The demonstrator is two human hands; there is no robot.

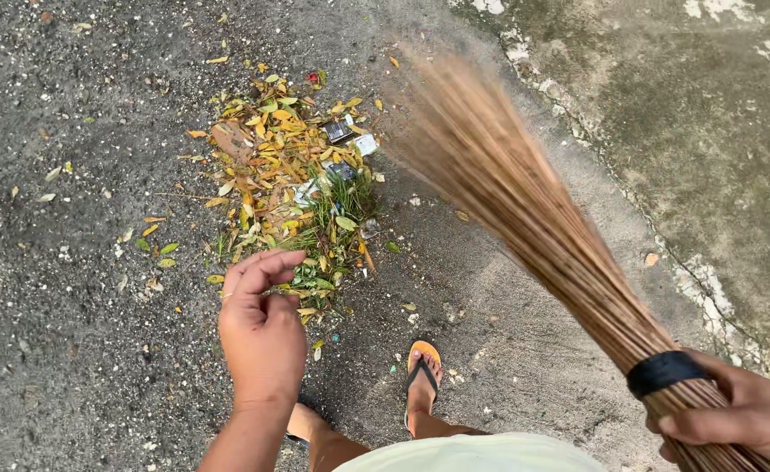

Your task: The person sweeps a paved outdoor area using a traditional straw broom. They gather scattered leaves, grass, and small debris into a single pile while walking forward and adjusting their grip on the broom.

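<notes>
Right hand [739,419]: fingers wrapped tight around the bound end of a stick broom [525,210], just below a black band [663,371] that ties the sticks together. Grip sits at the lower right corner of the view. From there the broom runs up and left, sticks fanning out; the tips are blurred and hang over the asphalt ground [70,350] just right of the litter pile, near the top centre. Cannot tell if the tips touch the ground.

Left hand [261,323]: holds nothing. Fingers loosely curled and close together, thumb and forefinger pointing toward the pile, knuckles up. A thin ring shows on one finger. The hand hovers over the near edge of the pile, apart from it.

Pile of leaves [284,175]: yellow, orange and green leaves, some grass blades, a few scraps of wrapper mixed in, heaped at the middle of the ground. Loose leaves scattered to its left.

Below: one foot in an orange flip-flop [422,371], just beside the pile's near end.

Right side: a concrete strip [708,131], stained greenish, with a cracked edge meeting the asphalt.
</notes>
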